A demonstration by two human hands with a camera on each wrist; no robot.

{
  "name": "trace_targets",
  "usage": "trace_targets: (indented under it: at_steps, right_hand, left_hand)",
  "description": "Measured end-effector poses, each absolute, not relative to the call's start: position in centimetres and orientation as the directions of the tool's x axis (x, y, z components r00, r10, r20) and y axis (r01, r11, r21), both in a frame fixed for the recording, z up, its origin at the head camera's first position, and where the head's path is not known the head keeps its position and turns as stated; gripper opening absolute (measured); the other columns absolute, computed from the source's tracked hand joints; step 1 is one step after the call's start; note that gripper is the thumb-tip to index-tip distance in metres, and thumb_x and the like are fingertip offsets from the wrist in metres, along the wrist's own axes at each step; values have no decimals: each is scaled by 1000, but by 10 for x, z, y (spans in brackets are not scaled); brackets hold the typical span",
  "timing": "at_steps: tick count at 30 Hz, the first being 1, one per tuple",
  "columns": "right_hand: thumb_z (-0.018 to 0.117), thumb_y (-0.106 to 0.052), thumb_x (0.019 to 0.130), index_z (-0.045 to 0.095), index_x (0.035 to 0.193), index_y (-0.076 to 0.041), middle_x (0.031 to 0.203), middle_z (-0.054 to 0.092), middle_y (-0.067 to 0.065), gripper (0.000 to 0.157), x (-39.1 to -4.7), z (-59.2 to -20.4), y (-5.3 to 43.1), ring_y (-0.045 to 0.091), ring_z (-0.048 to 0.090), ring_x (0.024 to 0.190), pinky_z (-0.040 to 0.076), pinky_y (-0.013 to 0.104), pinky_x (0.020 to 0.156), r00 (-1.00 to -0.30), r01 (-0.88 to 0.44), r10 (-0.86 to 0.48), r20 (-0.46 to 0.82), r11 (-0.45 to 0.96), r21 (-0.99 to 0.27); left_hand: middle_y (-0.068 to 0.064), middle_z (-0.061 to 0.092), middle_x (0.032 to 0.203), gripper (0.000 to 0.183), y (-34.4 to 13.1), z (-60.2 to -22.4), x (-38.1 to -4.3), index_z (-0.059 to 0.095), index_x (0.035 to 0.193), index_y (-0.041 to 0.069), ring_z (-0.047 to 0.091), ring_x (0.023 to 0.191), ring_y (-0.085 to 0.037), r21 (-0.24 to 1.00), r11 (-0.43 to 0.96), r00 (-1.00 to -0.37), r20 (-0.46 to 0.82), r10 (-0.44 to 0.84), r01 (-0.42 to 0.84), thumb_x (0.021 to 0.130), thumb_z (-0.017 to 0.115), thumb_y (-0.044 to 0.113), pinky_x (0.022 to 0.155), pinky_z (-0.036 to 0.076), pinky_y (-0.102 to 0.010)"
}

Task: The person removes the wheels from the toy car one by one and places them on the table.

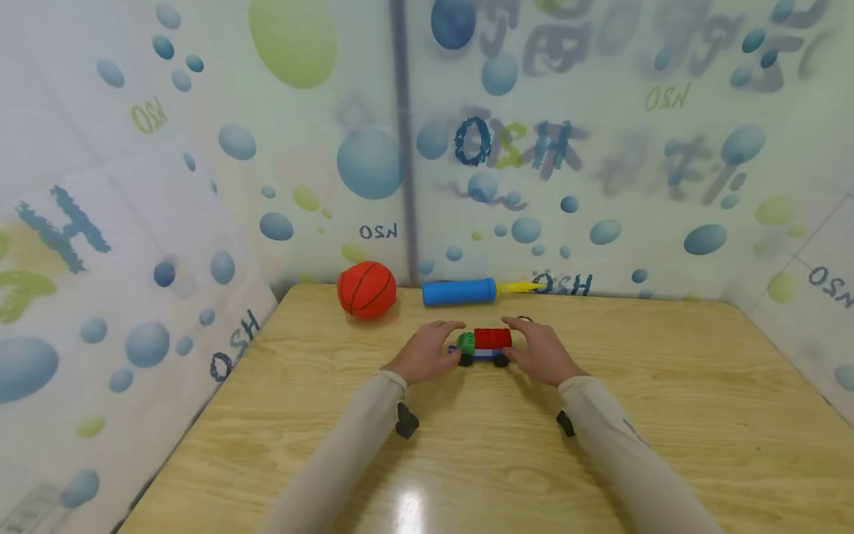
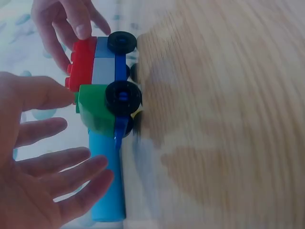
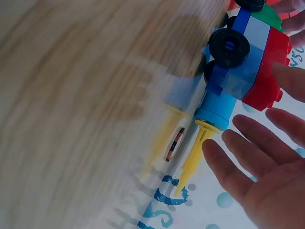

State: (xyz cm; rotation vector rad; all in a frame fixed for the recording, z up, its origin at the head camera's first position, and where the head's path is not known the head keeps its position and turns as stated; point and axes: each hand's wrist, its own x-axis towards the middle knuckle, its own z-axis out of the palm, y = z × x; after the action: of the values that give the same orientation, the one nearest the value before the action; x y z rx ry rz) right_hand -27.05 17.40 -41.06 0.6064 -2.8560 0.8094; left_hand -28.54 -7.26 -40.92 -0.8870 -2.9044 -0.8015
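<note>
A toy truck built of blocks (image 1: 491, 340) stands upright on its black wheels, with a green cab, a red studded top and a blue and light grey body. My left hand (image 1: 427, 352) is at its cab end, fingers spread and relaxed; in the left wrist view the thumb (image 2: 47, 93) meets or nearly meets the green cab (image 2: 96, 107). At the rear end is my right hand (image 1: 543, 351), fingers loosely extended; its thumb (image 3: 291, 81) overlaps the red block (image 3: 267, 78) in the right wrist view. Whether either thumb presses, I cannot tell.
Behind the truck lies a blue hand pump (image 1: 460, 292) with a yellow nozzle (image 1: 517, 287). A red ball with black lines (image 1: 366, 290) sits at the back left. A small round object (image 3: 174, 144) is near the nozzle. Patterned walls (image 1: 300, 148) border the wooden table (image 1: 480, 460).
</note>
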Motion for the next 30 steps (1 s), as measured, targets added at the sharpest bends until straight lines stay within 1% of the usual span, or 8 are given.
trace_targets:
  at_steps: [3,9,15,20,24,26,28,30]
  right_hand:
    - [69,-13,93,52,143,0,140,60,23,54,-273,-413,171,43,59,125,47,59,104,-911,-412,-345,224,771,-486]
    - [71,-9,92,61,133,2,130,67,21,44,-276,-416,168,39,65,117,53,55,98,-913,-407,-330,238,758,-509]
    - [72,-6,91,65,127,2,124,70,20,38,-278,-416,167,37,67,110,57,52,91,-921,-389,-300,248,725,-568]
    - [70,-8,93,64,129,0,126,69,19,37,-279,-418,167,36,66,112,56,52,93,-926,-376,-298,231,699,-608]
    - [66,-9,96,63,131,-2,129,67,19,36,-281,-416,167,36,64,115,55,52,95,-928,-369,-303,216,673,-641]
    - [63,-9,98,61,133,-1,131,65,20,36,-282,-414,168,37,63,117,56,52,95,-925,-370,-320,202,646,-668]
    - [61,-9,99,58,135,0,135,63,21,37,-284,-411,169,39,62,119,55,52,96,-919,-372,-349,182,616,-694]
    - [59,-9,100,56,137,2,138,60,23,39,-286,-409,172,41,61,122,55,52,98,-908,-379,-388,160,591,-712]
  left_hand:
    - [-14,60,141,49,-67,-410,-287,54,142,7,63,122,-32,493,690,-837,175,519,531,95,63,17,100,54,-47]
    - [-12,55,145,50,-58,-410,-290,52,144,11,65,120,-29,569,673,-858,126,497,473,96,63,15,100,54,-43]
    - [-11,58,140,45,-54,-407,-293,57,139,10,67,114,-27,537,689,-857,137,497,486,95,65,14,97,56,-40]
    - [-14,59,139,47,-55,-408,-293,57,139,9,66,110,-27,528,693,-854,132,504,491,94,68,13,96,56,-40]
    - [-16,56,139,53,-54,-410,-293,52,142,11,64,107,-27,551,685,-858,123,498,477,93,70,14,93,56,-40]
    - [-16,54,139,54,-54,-409,-293,50,144,13,62,109,-27,573,678,-864,115,490,461,93,69,16,93,56,-41]
    - [-14,57,139,54,-54,-407,-292,49,145,15,62,110,-26,598,665,-867,110,486,448,94,68,18,93,56,-40]
    - [-12,62,135,54,-55,-406,-291,48,146,18,67,103,-25,626,645,-866,103,489,439,95,66,19,88,58,-38]
